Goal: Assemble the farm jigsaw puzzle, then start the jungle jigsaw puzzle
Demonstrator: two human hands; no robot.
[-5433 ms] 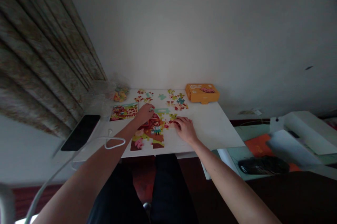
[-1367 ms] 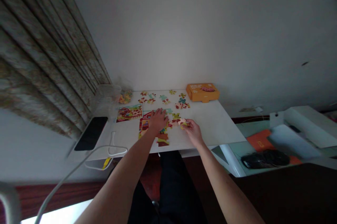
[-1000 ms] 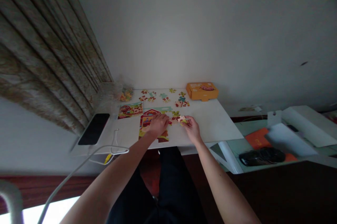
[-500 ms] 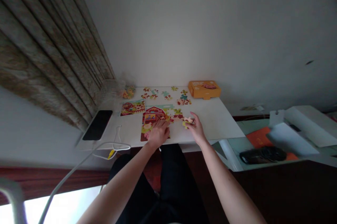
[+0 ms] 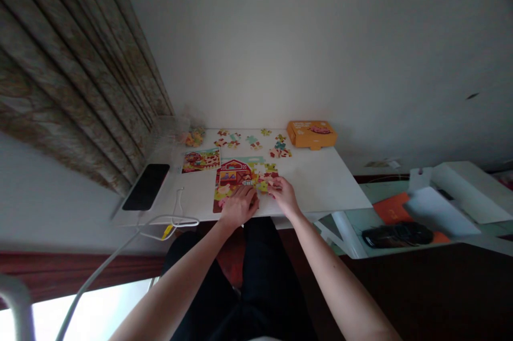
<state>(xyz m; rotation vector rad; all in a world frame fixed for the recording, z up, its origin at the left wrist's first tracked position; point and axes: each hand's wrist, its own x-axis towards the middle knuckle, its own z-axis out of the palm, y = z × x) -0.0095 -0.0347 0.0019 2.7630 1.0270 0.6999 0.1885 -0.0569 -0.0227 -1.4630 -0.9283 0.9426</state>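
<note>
A partly assembled jigsaw puzzle (image 5: 234,166) with a red barn lies near the table's front edge. My left hand (image 5: 240,204) rests on its lower right part, fingers spread and palm down, covering some of the picture. At the puzzle's right side, my right hand (image 5: 284,195) pinches a puzzle piece (image 5: 271,186), mostly hidden by the fingers. Loose puzzle pieces (image 5: 253,142) lie scattered beyond the puzzle, some joined in small clumps. Left of the puzzle is a reference picture card (image 5: 201,160) with the same barn scene.
An orange box (image 5: 312,134) stands at the back right of the white table (image 5: 320,186). A black phone (image 5: 147,187) and a white cable (image 5: 178,219) lie at the left, near a clear plastic container (image 5: 170,132) and a bag of pieces (image 5: 194,137). A lower glass shelf holds a black case (image 5: 396,235).
My right hand has moved left with the puzzle piece, up to the puzzle's right edge. My left hand has stayed on the puzzle.
</note>
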